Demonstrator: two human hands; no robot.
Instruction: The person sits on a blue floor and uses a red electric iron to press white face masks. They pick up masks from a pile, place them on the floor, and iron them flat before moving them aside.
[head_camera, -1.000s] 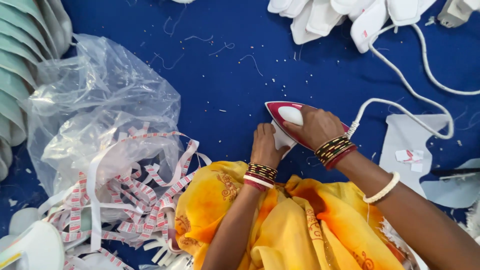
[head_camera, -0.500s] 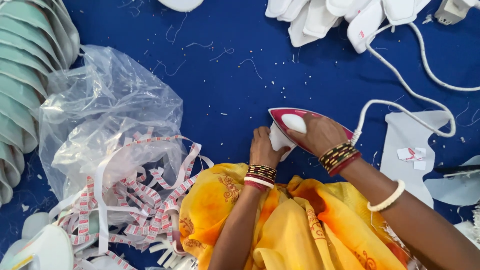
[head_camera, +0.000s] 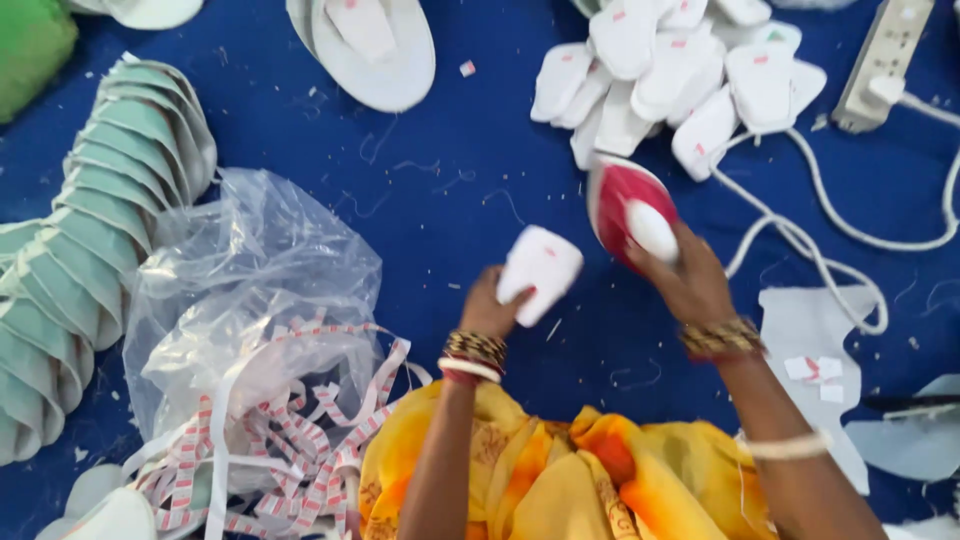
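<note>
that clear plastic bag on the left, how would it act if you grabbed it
The bag looks thin and crumpled, so it would probably collapse and crinkle in the fingers rather than hold shape. It seems light; the label strips spilling from its mouth would likely drag or slide out. Its glossy film may be slippery.

The plastic bag (head_camera: 250, 300) lies left of the left hand (head_camera: 490, 305), with label strips (head_camera: 290, 440) in front of it. The iron (head_camera: 630, 210) in the right hand (head_camera: 685, 280) is just before the pile of pads (head_camera: 670, 70). The power strip (head_camera: 885, 60) lies far right.
</note>
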